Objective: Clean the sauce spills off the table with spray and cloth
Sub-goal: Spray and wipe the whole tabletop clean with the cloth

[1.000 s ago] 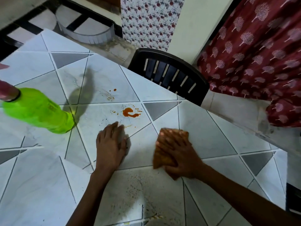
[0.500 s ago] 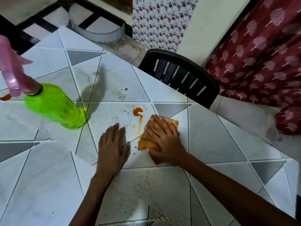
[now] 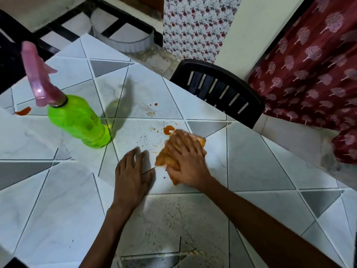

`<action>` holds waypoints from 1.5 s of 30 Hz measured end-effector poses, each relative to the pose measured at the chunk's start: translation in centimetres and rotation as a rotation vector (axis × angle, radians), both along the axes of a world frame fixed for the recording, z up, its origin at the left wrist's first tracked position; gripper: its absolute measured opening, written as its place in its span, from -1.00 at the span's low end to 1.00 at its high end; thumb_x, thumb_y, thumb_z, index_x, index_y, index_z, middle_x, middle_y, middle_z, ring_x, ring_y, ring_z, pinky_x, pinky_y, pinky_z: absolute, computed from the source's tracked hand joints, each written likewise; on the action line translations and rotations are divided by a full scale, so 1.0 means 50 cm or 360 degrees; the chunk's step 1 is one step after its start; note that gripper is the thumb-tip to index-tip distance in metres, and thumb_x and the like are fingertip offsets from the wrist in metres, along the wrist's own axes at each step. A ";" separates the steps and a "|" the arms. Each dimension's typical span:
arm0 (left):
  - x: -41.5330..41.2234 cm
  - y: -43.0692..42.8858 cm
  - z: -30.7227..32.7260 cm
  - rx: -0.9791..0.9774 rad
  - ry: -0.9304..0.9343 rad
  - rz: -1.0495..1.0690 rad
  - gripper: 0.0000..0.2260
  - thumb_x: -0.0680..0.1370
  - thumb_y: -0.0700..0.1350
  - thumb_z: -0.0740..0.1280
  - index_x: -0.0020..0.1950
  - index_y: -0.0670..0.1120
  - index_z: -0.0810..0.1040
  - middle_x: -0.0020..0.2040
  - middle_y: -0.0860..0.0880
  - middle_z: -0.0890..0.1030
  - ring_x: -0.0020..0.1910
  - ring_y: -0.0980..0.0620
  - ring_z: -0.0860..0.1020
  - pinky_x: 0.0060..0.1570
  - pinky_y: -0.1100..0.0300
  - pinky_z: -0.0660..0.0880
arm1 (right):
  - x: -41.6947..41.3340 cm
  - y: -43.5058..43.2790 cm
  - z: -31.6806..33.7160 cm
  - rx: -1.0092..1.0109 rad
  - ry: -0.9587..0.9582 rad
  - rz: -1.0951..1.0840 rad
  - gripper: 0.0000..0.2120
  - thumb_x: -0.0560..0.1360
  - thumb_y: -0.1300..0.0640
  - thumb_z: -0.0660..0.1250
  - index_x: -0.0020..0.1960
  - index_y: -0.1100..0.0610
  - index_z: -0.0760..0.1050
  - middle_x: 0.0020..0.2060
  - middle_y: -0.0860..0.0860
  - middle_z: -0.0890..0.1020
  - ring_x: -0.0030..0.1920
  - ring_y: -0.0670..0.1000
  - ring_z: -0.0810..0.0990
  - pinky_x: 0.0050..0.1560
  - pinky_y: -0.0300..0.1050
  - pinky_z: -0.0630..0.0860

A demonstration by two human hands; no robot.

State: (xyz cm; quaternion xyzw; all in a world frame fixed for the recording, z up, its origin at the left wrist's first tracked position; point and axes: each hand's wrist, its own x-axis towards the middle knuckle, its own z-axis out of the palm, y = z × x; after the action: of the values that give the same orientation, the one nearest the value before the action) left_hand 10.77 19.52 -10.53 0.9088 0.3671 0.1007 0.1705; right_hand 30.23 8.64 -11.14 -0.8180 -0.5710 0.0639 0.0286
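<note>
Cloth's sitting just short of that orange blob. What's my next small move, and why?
Probably push the crumpled orange cloth under the right hand slightly forward, over the orange sauce blob: it lies unwiped right at the cloth's far edge. The left hand lies flat on the white tiled table.

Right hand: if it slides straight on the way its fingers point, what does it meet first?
The orange sauce blob, just beyond the cloth edge. The right hand presses the cloth on the table, fingers aimed at it; nothing else looks to lie between.
</note>
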 end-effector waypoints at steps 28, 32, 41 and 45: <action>-0.005 -0.009 0.001 -0.0187 0.0065 -0.0011 -0.32 0.37 0.22 0.22 0.45 -0.04 0.39 0.43 -0.14 0.38 0.38 -0.21 0.38 0.30 -0.12 0.40 | 0.096 -0.106 -0.011 0.0069 -0.0031 -0.0891 -0.28 0.50 -0.35 0.12 0.57 -0.06 0.26 0.59 0.07 0.22 0.59 0.23 0.12 0.51 0.34 0.08; 0.000 -0.016 0.008 -0.0216 0.0069 0.0006 -0.33 0.37 0.15 0.21 0.43 -0.12 0.40 0.41 -0.19 0.39 0.36 -0.26 0.39 0.30 -0.15 0.39 | -0.070 -0.128 0.000 0.0080 -0.0006 -0.0229 -0.28 0.50 -0.35 0.16 0.60 -0.13 0.17 0.63 -0.04 0.10 0.63 0.13 -0.02 0.50 0.38 -0.01; 0.017 -0.123 0.054 -0.0393 -0.0280 -0.0336 -0.46 0.45 0.01 0.30 0.42 -0.13 0.42 0.41 -0.13 0.43 0.38 -0.15 0.39 0.39 -0.04 0.34 | 0.054 -0.413 -0.006 -0.0095 0.0015 -0.0918 -0.25 0.47 -0.38 0.13 0.60 -0.15 0.14 0.62 0.01 0.14 0.56 0.25 0.14 0.46 0.37 0.12; 0.044 -0.175 0.045 -0.0478 -0.0206 -0.0442 -0.47 0.47 -0.08 0.25 0.46 -0.08 0.40 0.45 -0.07 0.39 0.43 -0.08 0.36 0.43 0.04 0.29 | 0.026 -0.280 -0.008 0.0055 0.0064 -0.1017 -0.28 0.47 -0.26 0.17 0.58 -0.07 0.23 0.61 0.05 0.17 0.60 0.21 0.07 0.48 0.40 0.08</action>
State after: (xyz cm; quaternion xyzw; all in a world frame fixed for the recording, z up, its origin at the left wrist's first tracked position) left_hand 12.95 10.78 -8.29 0.9067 0.2375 0.0786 0.3396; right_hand 31.52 -5.37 -11.53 -0.9538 -0.2856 0.0582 0.0723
